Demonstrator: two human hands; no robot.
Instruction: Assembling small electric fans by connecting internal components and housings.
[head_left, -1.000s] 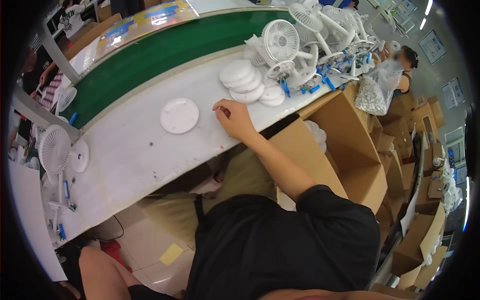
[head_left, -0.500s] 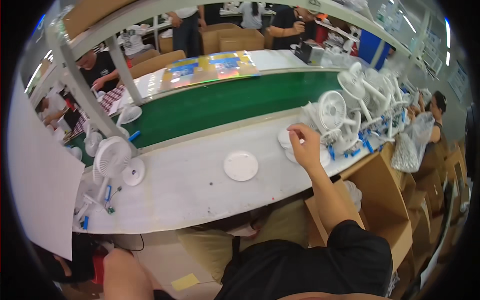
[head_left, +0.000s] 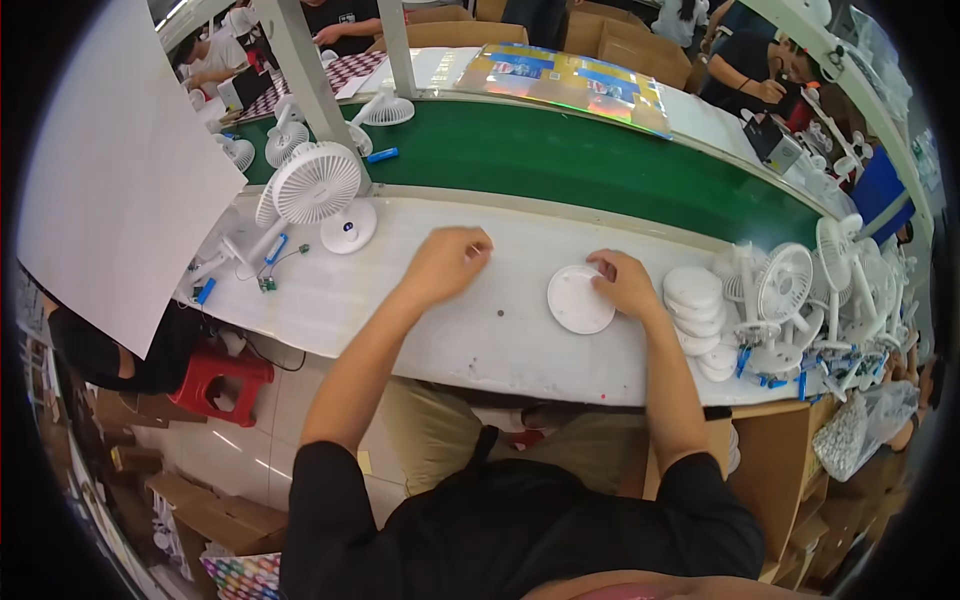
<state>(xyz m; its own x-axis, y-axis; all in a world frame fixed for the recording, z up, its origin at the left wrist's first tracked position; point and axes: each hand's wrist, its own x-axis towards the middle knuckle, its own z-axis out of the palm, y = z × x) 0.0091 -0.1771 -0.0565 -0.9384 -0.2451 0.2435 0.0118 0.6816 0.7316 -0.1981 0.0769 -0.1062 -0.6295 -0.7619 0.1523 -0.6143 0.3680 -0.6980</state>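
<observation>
A round white plastic disc (head_left: pixel 580 312) lies on the white worktable. My right hand (head_left: pixel 628 286) grips its right rim, thumb on the top face and fingers curled at the edge. To the left of the disc, my left hand (head_left: pixel 447 265) hovers over the table with fingers bent and tips together. Something small and pale may be between those fingertips, too small to name. Just right of my right hand is a stack of similar white discs (head_left: pixel 692 287). A white desk fan (head_left: pixel 316 184) with a round base stands at the left.
Many white fans (head_left: pixel 785 282) with blue cylinders crowd the table's right end. A green conveyor belt (head_left: pixel 580 155) runs behind the worktable. Small circuit boards (head_left: pixel 267 284) with wires lie at the left. Cardboard boxes (head_left: pixel 765 470) stand at the lower right. Co-workers sit beyond the belt.
The view has turned left. My left hand has come up over the table. My right hand has moved left from above the disc stack to the single disc's rim.
</observation>
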